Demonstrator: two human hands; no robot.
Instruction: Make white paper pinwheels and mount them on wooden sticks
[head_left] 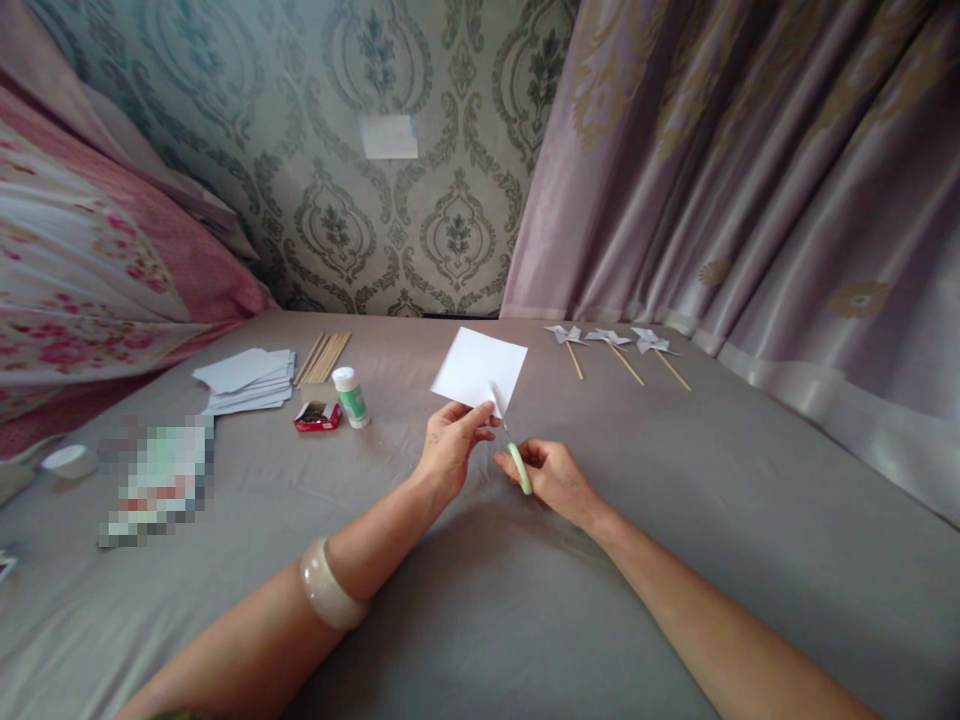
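A white square of paper (478, 362) is pinched at its near edge by my left hand (452, 440), which wears a pale bangle (328, 585) on the forearm. My right hand (555, 478) is closed around the light green handle of a pair of scissors (519, 468). The scissor blades lie at the paper's near corner, close to my left fingertips. Whether the blades are apart is too small to tell.
At the left are a stack of white paper (251, 385), wooden sticks (324, 358), a small red box (316, 416), a green and white glue stick (351, 398) and a blurred-out packet (161, 480). Paper pinwheels (609, 340) on sticks lie at the right, near the curtain (750, 180).
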